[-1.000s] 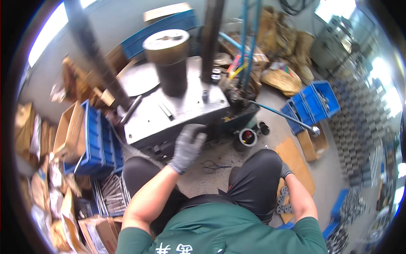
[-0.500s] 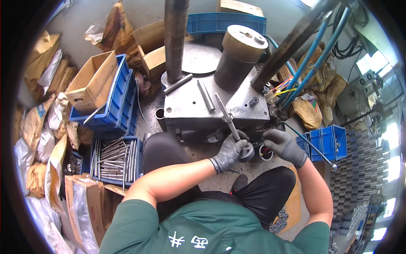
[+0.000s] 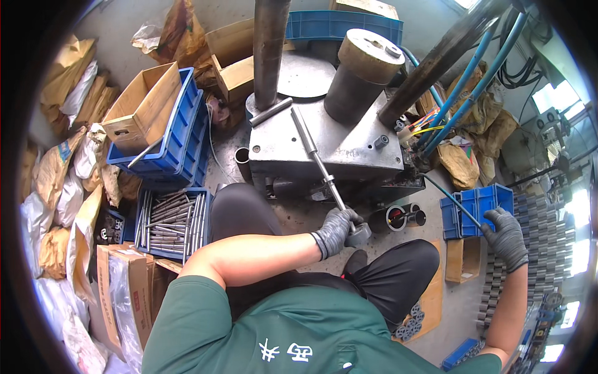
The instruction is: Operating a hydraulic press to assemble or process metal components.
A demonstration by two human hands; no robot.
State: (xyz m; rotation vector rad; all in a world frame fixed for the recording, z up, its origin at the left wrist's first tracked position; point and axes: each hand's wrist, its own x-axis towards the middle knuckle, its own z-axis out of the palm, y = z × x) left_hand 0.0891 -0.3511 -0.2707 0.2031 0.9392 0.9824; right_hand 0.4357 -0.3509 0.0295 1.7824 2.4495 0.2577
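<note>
My left hand (image 3: pixel 336 232), in a grey glove, is closed around a slim metal shaft (image 3: pixel 329 181) with a thick round end (image 3: pixel 359 236) beside my fingers. The shaft slants up over the steel machine plate (image 3: pixel 265 153). Its far tip lines up with the near end of a loose metal rod (image 3: pixel 304 132) lying on the plate; I cannot tell whether they touch. Farther right, my gloved right hand (image 3: pixel 507 239) is closed at the end of a thin lever (image 3: pixel 453 201), covering its ball knob. A second rod (image 3: pixel 271 112) lies by the left column.
Thick steel columns (image 3: pixel 269 56) and a dark cylinder (image 3: pixel 358 87) rise from the machine. At left, a blue crate (image 3: pixel 207 215) holds many metal rods. Blue bins (image 3: pixel 476 209) stand near my right hand. Stacked metal parts (image 3: pixel 542 237) line the far right.
My right hand has moved right, away from the shaft and onto the lever's end. My left hand has tilted and lowered the shaft slightly. The view has shifted a little.
</note>
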